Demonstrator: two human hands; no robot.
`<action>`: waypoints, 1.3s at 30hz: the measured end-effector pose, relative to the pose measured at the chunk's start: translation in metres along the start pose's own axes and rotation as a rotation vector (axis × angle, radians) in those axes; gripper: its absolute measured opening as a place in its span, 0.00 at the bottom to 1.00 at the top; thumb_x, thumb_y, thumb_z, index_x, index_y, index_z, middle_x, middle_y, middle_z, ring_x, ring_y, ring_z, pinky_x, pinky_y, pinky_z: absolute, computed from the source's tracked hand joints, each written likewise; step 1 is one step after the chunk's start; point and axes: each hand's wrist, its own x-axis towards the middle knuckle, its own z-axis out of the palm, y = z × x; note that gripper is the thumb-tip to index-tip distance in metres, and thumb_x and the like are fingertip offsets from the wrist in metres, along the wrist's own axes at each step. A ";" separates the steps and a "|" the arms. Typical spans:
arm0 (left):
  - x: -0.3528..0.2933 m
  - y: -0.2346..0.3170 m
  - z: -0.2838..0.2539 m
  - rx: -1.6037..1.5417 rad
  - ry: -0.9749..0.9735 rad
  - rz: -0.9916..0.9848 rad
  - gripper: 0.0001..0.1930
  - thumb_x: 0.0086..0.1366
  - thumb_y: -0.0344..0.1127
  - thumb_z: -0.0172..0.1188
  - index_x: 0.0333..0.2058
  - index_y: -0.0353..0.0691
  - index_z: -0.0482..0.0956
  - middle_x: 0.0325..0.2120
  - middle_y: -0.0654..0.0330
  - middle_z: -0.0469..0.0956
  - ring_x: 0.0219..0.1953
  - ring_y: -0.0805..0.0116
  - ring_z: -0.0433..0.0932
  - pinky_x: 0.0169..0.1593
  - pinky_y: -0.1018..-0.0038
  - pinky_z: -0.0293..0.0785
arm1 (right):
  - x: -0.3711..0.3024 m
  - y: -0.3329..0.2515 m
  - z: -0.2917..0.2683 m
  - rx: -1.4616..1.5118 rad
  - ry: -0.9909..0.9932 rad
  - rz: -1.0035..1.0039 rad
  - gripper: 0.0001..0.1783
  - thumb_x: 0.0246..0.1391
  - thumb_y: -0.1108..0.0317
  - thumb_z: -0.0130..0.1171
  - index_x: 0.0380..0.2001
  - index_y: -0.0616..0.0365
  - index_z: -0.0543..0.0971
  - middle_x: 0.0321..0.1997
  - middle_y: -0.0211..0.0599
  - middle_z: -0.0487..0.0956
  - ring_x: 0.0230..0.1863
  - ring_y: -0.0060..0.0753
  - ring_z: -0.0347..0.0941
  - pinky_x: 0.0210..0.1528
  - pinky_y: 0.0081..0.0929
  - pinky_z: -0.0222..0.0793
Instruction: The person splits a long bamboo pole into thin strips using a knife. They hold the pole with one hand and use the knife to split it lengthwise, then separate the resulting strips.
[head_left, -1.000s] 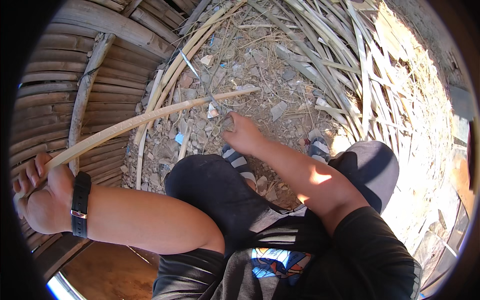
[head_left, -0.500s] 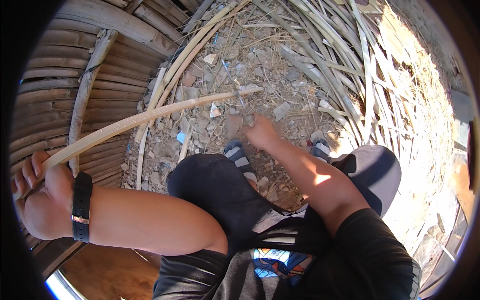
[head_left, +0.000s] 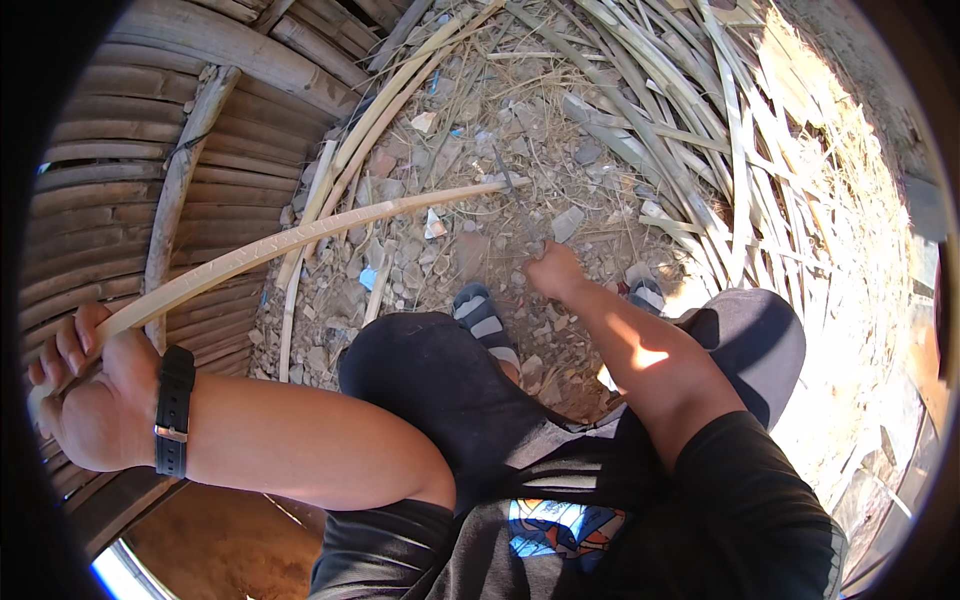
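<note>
A long pale bamboo strip [head_left: 270, 243] stretches from the left side toward the middle, bending slightly. Its near end is in my left hand [head_left: 105, 395], fingers wrapped round it beside the bamboo wall; a black watch is on that wrist. My right hand [head_left: 556, 270] is closed round the handle of a thin-bladed knife [head_left: 517, 205], its handle mostly hidden by the fingers. The dark blade points away from me and crosses the strip close to its far end. Whether the edge is cutting in cannot be made out.
At left stands a slatted bamboo wall [head_left: 100, 150] with an upright pole [head_left: 185, 190]. Many split bamboo strips [head_left: 690, 130] lie heaped at far right. Stones and shavings cover the ground [head_left: 410, 255]. My sandalled feet [head_left: 485, 318] are below the strip.
My right hand and the knife have shifted a little to the right, toward the strip's far tip. My left hand keeps its hold on the strip, almost in place.
</note>
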 end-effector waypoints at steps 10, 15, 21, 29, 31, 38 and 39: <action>-0.012 -0.006 0.019 0.004 0.002 0.045 0.10 0.70 0.41 0.42 0.30 0.46 0.65 0.19 0.67 0.60 0.20 0.73 0.58 0.26 0.72 0.55 | -0.059 -0.110 -0.006 0.080 -0.083 -0.382 0.29 0.49 0.61 0.62 0.50 0.71 0.71 0.40 0.63 0.80 0.45 0.62 0.78 0.50 0.48 0.72; -0.012 -0.008 0.016 0.024 -0.020 0.045 0.13 0.71 0.45 0.42 0.29 0.45 0.64 0.20 0.66 0.60 0.20 0.72 0.57 0.25 0.72 0.54 | -0.018 -0.030 0.003 -0.091 0.105 -0.112 0.26 0.49 0.62 0.61 0.47 0.70 0.72 0.40 0.64 0.80 0.45 0.62 0.78 0.51 0.47 0.73; 0.006 -0.002 0.000 0.009 -0.008 0.012 0.18 0.71 0.49 0.43 0.26 0.44 0.61 0.22 0.64 0.59 0.20 0.70 0.56 0.24 0.71 0.53 | -0.027 -0.078 0.010 0.084 0.013 -0.260 0.26 0.48 0.63 0.61 0.47 0.71 0.73 0.40 0.65 0.80 0.46 0.62 0.78 0.51 0.46 0.73; -0.007 -0.008 0.019 0.071 0.025 0.051 0.10 0.70 0.42 0.42 0.32 0.45 0.65 0.19 0.67 0.60 0.20 0.73 0.57 0.26 0.73 0.55 | -0.038 -0.078 0.006 0.127 -0.039 -0.354 0.29 0.47 0.62 0.62 0.49 0.70 0.72 0.41 0.66 0.79 0.47 0.61 0.78 0.50 0.45 0.73; -0.005 -0.007 0.012 -0.015 -0.074 0.020 0.09 0.69 0.42 0.42 0.32 0.45 0.65 0.20 0.67 0.60 0.20 0.72 0.57 0.26 0.73 0.55 | -0.015 -0.037 0.011 0.033 0.043 -0.208 0.29 0.47 0.62 0.61 0.50 0.69 0.72 0.41 0.65 0.79 0.46 0.60 0.78 0.50 0.45 0.73; -0.004 -0.011 0.016 -0.016 0.050 0.050 0.07 0.66 0.39 0.45 0.31 0.45 0.65 0.20 0.67 0.61 0.20 0.72 0.58 0.27 0.72 0.55 | -0.040 -0.086 0.003 0.156 -0.028 -0.269 0.31 0.48 0.61 0.61 0.51 0.73 0.72 0.38 0.61 0.80 0.40 0.56 0.80 0.45 0.42 0.74; -0.003 -0.009 0.014 -0.036 0.017 0.032 0.07 0.66 0.39 0.45 0.31 0.45 0.66 0.20 0.67 0.61 0.20 0.72 0.58 0.27 0.72 0.55 | -0.047 -0.102 0.000 0.169 -0.079 -0.295 0.30 0.48 0.62 0.61 0.51 0.71 0.72 0.38 0.61 0.80 0.41 0.57 0.80 0.46 0.43 0.74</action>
